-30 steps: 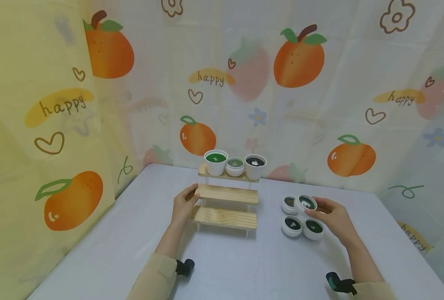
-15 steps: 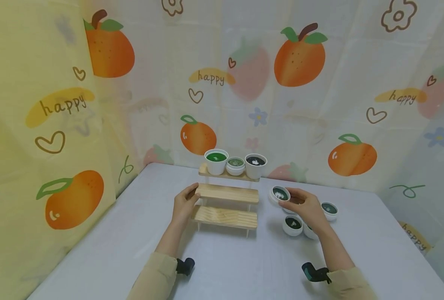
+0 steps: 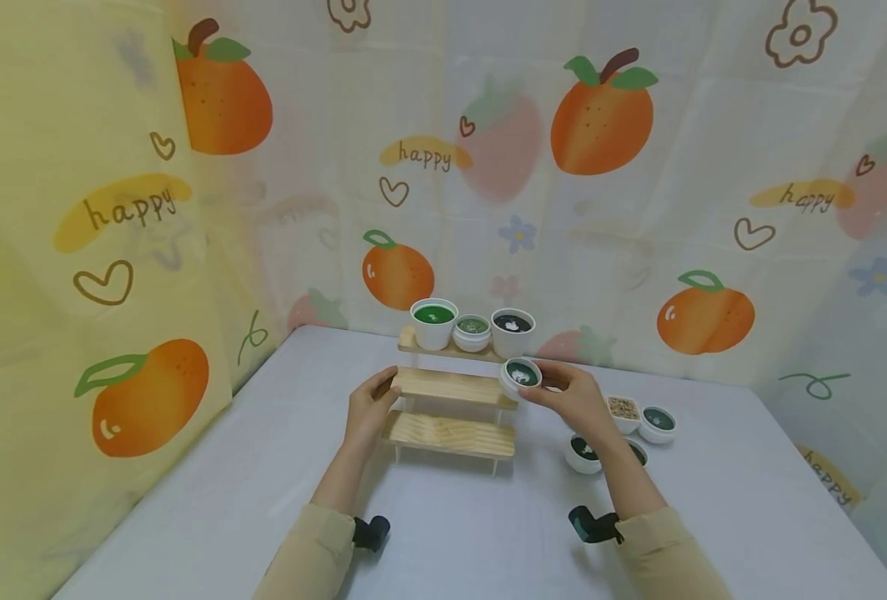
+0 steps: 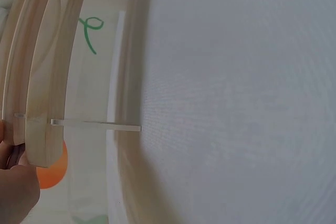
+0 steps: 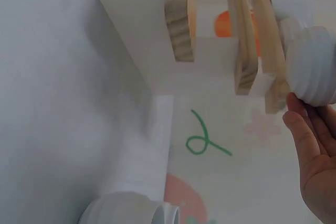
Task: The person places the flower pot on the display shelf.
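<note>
Right hand (image 3: 573,402) pinches a small round white bowl with dark green contents (image 3: 520,377), up at the right end of the middle plank (image 3: 451,387) of a three-tier pale wooden stand (image 3: 447,435); can't tell if bowl and plank touch. Left hand (image 3: 368,408) grips that plank's left end, cut off in left wrist view. Right forearm (image 3: 629,479) partly hides two round white bowls (image 3: 583,455) on the white worktop (image 3: 443,533).
</note>
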Demonstrator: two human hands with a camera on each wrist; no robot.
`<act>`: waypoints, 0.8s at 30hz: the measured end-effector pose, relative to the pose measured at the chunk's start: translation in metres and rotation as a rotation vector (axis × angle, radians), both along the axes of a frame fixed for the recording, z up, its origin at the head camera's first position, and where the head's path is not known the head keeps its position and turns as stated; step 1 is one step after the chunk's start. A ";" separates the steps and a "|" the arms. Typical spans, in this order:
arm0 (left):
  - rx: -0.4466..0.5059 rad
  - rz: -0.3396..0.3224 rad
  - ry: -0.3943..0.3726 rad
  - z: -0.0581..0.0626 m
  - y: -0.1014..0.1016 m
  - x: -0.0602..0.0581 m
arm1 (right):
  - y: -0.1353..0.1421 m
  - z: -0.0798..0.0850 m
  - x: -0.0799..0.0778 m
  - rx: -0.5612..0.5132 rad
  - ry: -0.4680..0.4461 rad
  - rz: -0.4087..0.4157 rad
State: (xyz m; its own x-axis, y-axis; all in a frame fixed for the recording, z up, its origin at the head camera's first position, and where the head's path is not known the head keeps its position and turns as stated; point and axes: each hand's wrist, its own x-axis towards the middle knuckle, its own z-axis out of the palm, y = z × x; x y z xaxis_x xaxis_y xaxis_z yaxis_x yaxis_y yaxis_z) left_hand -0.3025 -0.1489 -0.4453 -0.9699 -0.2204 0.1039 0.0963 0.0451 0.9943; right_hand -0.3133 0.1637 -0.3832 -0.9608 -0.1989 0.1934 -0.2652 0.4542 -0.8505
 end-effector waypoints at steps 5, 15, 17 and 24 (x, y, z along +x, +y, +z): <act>-0.001 0.001 -0.009 0.001 0.001 0.000 | -0.009 0.000 -0.004 -0.005 0.013 0.006; -0.020 0.030 0.037 0.002 0.003 0.003 | -0.030 0.000 -0.011 -0.034 0.005 0.044; -0.020 0.028 0.023 0.001 0.002 0.002 | -0.036 -0.002 -0.012 -0.034 0.000 0.047; -0.019 0.016 -0.015 0.002 0.001 0.001 | -0.062 -0.006 -0.015 -0.038 -0.011 0.067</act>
